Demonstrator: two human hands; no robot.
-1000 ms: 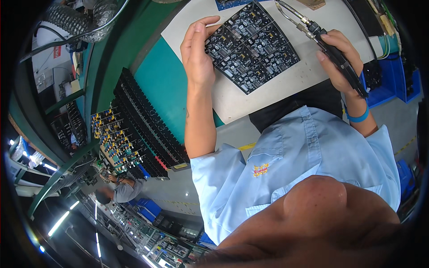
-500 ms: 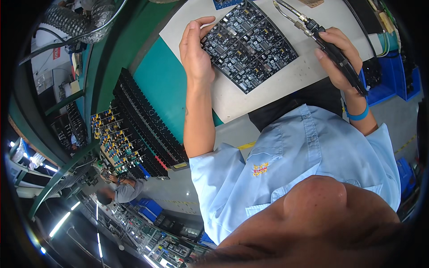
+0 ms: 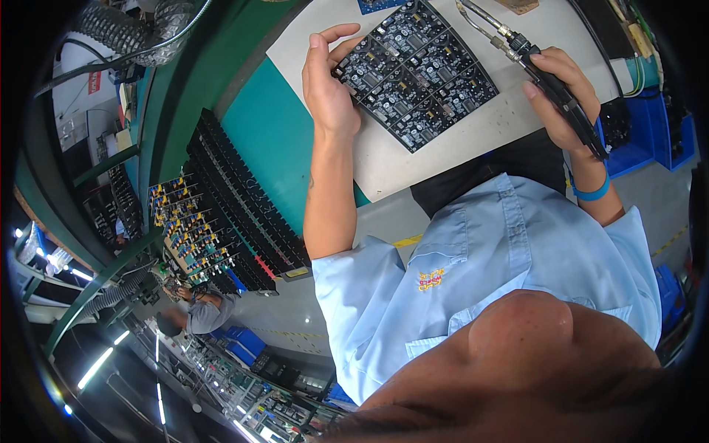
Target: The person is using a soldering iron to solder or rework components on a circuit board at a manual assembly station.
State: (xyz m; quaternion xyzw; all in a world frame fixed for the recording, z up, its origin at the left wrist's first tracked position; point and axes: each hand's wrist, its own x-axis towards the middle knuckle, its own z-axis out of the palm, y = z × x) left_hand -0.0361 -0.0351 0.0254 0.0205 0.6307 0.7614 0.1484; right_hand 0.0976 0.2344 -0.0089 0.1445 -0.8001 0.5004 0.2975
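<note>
The right hand point(image 3: 580, 85), at two o'clock in the view, is clamped on the black handle of a metal-tipped tool point(image 3: 550, 85), whose two thin tubes point toward eleven. A blue wristband point(image 3: 593, 190) circles that wrist. The left hand point(image 3: 330, 92), near twelve o'clock, has thumb and fingers bent at the nearest corner of a dark circuit-board panel point(image 3: 415, 81); I cannot tell whether they pinch it. The panel sits at one o'clock, between the hands, over the pale tabletop point(image 3: 473, 136), the tool tip apart from its upper edge. A teal surface point(image 3: 269, 140) shows toward half past ten. Farther out, blue bins point(image 3: 631, 159) stand at half past two, black slotted racks point(image 3: 240, 199) at nine, and a co-worker in grey point(image 3: 210, 317) at eight.
</note>
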